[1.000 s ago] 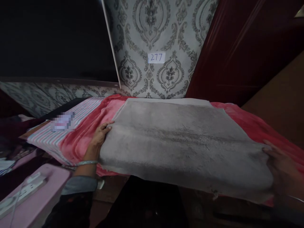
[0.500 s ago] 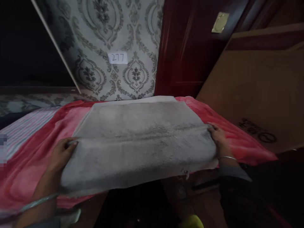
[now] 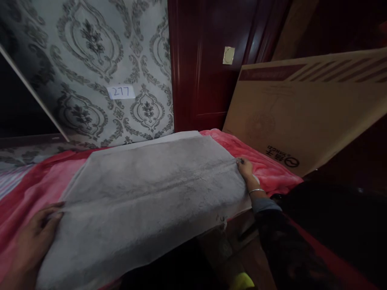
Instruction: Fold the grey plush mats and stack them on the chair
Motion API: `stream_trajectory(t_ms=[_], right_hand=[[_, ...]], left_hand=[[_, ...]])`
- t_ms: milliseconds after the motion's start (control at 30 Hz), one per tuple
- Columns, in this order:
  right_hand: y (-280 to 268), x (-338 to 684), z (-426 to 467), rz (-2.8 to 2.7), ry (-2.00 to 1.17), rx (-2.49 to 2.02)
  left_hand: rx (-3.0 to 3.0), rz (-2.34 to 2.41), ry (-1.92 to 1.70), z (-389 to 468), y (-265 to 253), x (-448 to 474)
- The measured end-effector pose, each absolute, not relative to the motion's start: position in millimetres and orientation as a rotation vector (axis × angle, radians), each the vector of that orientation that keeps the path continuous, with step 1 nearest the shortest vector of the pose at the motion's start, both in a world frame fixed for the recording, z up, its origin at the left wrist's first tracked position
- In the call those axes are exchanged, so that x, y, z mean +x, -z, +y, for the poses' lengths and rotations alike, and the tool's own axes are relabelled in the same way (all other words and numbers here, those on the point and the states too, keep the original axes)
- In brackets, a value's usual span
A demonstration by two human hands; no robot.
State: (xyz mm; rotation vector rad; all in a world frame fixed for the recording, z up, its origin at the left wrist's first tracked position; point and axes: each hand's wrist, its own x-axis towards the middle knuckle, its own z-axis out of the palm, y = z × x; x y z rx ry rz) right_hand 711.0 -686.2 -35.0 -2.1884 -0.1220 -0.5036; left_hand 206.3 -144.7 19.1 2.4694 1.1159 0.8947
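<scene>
A large grey cloth point(image 3: 157, 201), soft like a towel, lies spread over a pink blanket, its near edge hanging down toward me. A ridge or crease runs across its middle from side to side. At the left end of this crease, my left hand point(image 3: 36, 233) pinches the cloth's edge between thumb and fingers. My right hand point(image 3: 245, 167), with a bracelet on the wrist, grips the opposite end of the crease. A small tag or loose thread point(image 3: 223, 222) dangles from the near edge. Along the far side shows a strip of white material point(image 3: 145, 142).
The pink and red blanket point(image 3: 260, 165) covers the surface beneath. Behind it rises a patterned wall with a paper marked 277 point(image 3: 121, 92). A dark red door point(image 3: 199, 72) and a large cardboard box point(image 3: 296, 108) stand at the right. A dark screen point(image 3: 21, 100) is at the left.
The view has swung to the right, so the wall, paper and box sit further left. Both hands keep their hold at the crease ends; the cloth looks much the same.
</scene>
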Motion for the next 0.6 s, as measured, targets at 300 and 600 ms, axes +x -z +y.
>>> stream_trajectory(t_ms=[300,600], right_hand=[[7.4,680.4,-687.1,-0.133,0.579,-2.171],[-54.9,640.0,-723.8,-0.115,0.714,-1.974]], left_hand=[[2.299,1.028,-1.023,-165.7,-39.1,206.2],[2.295,1.081,-1.329,-194.7,-76.6,187.0]])
